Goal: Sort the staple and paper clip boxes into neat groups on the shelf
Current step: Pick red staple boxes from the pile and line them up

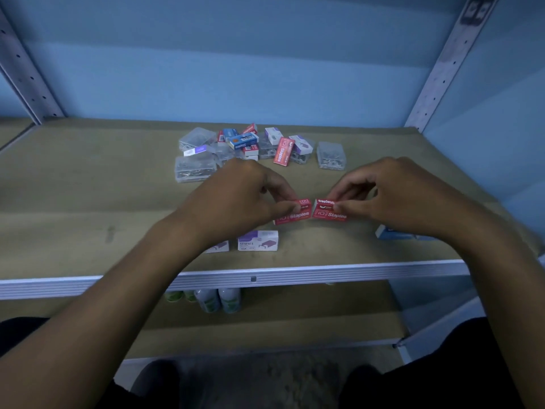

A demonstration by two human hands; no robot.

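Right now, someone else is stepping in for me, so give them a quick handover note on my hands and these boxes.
Left hand pinches one red staples box; right hand pinches a second red box, side by side at the shelf's middle front.
Done: two purple-and-white staples boxes sit at the front; blue boxes are at front right, partly hidden.
Left: the mixed pile at the back, clear paper clip boxes plus red, blue and purple staples boxes, still needs grouping.
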